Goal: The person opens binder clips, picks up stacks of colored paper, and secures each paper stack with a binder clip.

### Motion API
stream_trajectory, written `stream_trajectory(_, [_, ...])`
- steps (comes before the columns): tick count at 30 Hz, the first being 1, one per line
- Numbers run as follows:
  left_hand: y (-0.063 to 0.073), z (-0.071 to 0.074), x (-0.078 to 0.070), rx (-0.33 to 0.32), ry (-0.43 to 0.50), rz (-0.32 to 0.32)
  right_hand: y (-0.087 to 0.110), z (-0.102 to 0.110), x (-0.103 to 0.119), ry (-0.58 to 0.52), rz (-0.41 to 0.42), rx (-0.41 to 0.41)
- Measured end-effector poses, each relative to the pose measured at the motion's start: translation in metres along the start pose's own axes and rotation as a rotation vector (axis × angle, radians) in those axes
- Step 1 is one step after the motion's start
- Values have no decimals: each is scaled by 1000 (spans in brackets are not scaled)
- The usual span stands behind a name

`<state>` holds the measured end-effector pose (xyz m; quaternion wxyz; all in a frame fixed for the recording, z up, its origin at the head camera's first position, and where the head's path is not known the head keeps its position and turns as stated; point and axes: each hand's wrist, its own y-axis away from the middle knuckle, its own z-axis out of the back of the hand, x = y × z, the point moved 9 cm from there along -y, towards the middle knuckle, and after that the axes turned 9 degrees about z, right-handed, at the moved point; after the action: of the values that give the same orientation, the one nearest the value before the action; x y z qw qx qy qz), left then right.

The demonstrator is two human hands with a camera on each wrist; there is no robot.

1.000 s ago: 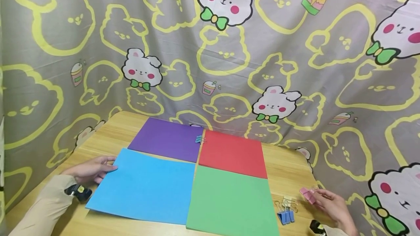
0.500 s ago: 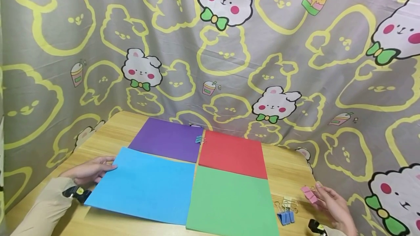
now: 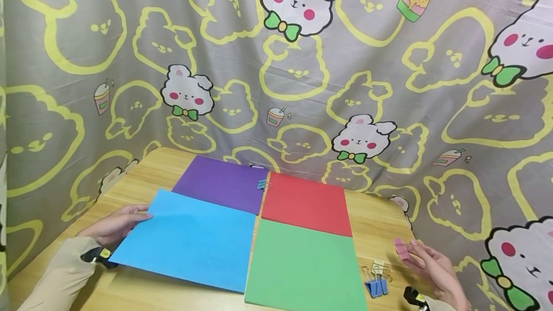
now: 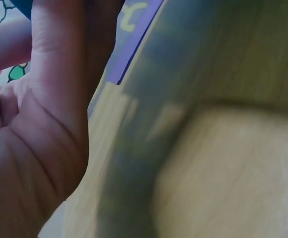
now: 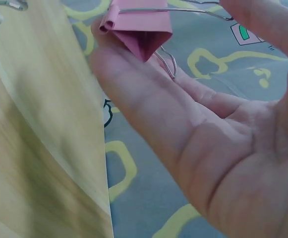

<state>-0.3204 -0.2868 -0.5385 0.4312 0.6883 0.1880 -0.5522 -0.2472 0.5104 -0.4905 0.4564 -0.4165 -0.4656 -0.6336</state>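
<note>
My left hand (image 3: 118, 223) pinches the left edge of a blue paper stack (image 3: 190, 239), thumb on top and fingers underneath. Its near left corner is raised off the table, with a shadow beneath. In the left wrist view the palm of the left hand (image 4: 39, 114) shows at the left, beside bare wood. On the right, my right hand (image 3: 434, 268) holds a pink binder clip (image 3: 402, 248) above the table's right edge. The right wrist view shows this pink binder clip (image 5: 141, 22) between fingers and thumb, its wire handles folded out.
A purple stack (image 3: 222, 181), a red stack (image 3: 306, 203) and a green stack (image 3: 304, 263) lie beside the blue one. A teal binder clip (image 3: 261, 184) sits between purple and red. A blue binder clip (image 3: 377, 286) and a pale yellow binder clip (image 3: 378, 267) stand right of the green.
The left side of the blue stack has risen slightly in my left hand, baring more table below it. My right hand has turned the pink binder clip in its fingers.
</note>
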Motion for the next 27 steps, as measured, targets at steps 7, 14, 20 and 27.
stream_trajectory(7, [-2, 5, 2, -158, -106, 79, -1, -4, 10, -71, 0, -20])
stream_trajectory(14, [-6, 6, -13, -235, -53, 13, -3, -9, 18, -68, 10, -44])
stream_trajectory(20, [-12, 1, -28, -263, -22, -48, -6, -17, 25, -150, 35, -70])
stream_trajectory(27, [-27, -5, -39, -294, -12, -60, -8, -22, 31, -196, 85, -83])
